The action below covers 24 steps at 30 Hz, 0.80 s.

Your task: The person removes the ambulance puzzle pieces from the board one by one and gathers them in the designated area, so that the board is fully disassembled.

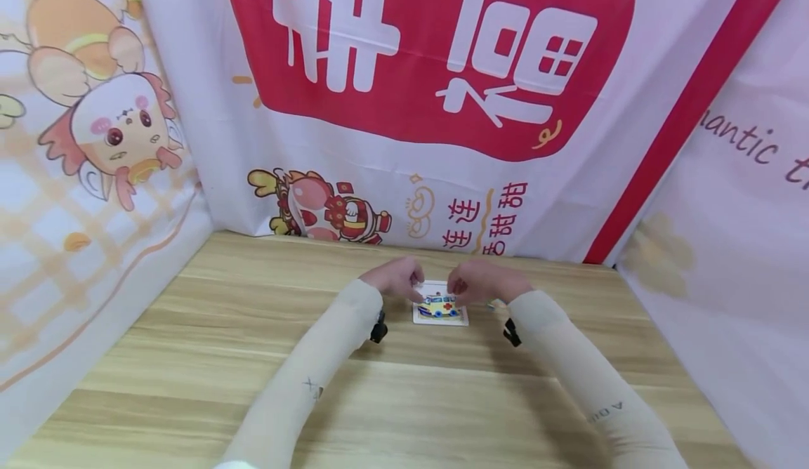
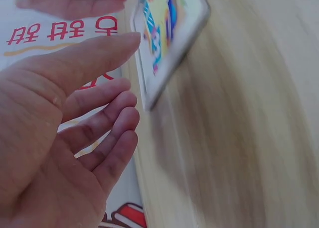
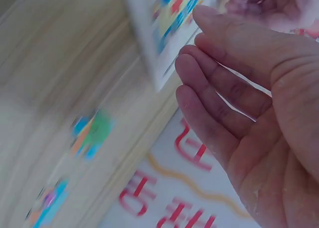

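Head view shows the left hand (image 1: 395, 276) and right hand (image 1: 487, 281) flanking an ambulance card (image 1: 440, 306) on the wooden table (image 1: 411, 406) below frame centre, fingers loosely bent side by side.

Both wrist views crop and blur the picture board (image 2: 167, 34)

A: Where is the counter (image 1: 417, 406) left free?
B: Wide room is left between the left sleeve (image 1: 303, 378) and the right sleeve (image 1: 581, 367), on the near side of the picture board (image 1: 440, 309). More is found outside the left sleeve.
A: And where is the way blocked?
B: The board is flanked by the left grip (image 1: 395, 277) and the right grip (image 1: 485, 281). Beyond it, passage is closed by the printed cloth (image 1: 404, 125). Near the right grip, small coloured pieces (image 3: 94, 132) must be cleared.
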Available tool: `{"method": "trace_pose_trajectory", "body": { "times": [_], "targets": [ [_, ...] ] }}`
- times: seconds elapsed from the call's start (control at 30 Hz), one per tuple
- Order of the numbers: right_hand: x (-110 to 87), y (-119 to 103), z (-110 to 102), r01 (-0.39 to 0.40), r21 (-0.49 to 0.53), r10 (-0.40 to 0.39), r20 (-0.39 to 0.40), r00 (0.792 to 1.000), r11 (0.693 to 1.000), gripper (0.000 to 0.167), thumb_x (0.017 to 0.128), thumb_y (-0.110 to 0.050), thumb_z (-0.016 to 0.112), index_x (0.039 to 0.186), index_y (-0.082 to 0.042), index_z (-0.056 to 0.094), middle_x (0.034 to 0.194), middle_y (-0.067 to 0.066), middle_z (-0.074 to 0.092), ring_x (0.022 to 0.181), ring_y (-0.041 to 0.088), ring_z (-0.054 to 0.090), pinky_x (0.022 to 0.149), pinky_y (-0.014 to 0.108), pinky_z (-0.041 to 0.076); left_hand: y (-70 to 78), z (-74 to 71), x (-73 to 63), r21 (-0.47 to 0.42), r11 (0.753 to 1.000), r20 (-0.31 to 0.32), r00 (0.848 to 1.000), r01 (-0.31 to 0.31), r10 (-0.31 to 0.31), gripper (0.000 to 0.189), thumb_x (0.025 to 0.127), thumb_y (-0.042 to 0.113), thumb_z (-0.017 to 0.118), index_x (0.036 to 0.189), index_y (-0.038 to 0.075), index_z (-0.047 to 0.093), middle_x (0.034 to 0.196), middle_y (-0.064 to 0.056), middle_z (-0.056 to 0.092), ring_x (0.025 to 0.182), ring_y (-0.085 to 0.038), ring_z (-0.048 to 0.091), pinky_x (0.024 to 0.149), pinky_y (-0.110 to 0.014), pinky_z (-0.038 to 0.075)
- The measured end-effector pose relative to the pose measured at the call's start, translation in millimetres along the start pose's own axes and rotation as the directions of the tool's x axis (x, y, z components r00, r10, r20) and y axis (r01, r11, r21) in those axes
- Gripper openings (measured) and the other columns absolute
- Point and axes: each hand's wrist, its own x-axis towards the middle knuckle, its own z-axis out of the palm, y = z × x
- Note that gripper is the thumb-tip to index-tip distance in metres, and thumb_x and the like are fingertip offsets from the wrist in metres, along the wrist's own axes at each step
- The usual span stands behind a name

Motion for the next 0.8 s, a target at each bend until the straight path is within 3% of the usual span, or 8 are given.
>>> {"method": "trace_pose_trajectory", "body": {
  "times": [0.3,0.53,0.8],
  "targets": [
    [25.6,-27.6,5.3,0.009,0.004,-0.009,0.010,1.000,1.000,0.030,0.086,-0.004,0.083,0.115,-0.009,0.077,0.111,0.004,0.077,0.101,0.014,0.068,0.098,0.036,0.058,-11.2,5.7,-11.2,-0.025,0.999,-0.025,0.999,-0.024,0.024,0.041,0.088,0.017,0.086,0.122,0.003,0.069,0.115,-0.009,0.069,0.102,-0.020,0.062,0.098,-0.039,0.054],
    [33.4,-27.8,16.5,0.032,0.003,-0.032,-0.021,0.999,0.999,0.030,0.085,0.002,0.081,0.113,-0.008,0.077,0.111,0.004,0.078,0.100,0.015,0.070,0.094,0.031,0.060,-17.8,15.2,-6.5,-0.038,0.997,-0.041,0.997,-0.059,0.058,0.036,0.087,0.021,0.088,0.114,0.004,0.071,0.111,-0.009,0.070,0.098,-0.019,0.062,0.095,-0.037,0.055],
    [37.5,-24.9,22.7,0.022,-0.018,-0.022,-0.035,0.999,1.000,0.028,0.088,0.005,0.079,0.113,-0.009,0.078,0.110,0.004,0.078,0.102,0.018,0.071,0.094,0.033,0.060,-22.4,21.8,-2.1,-0.047,0.995,-0.071,0.994,-0.089,0.085,0.041,0.085,0.022,0.090,0.115,0.002,0.070,0.104,-0.010,0.070,0.088,-0.016,0.059,0.083,-0.031,0.054]
  ]
}}
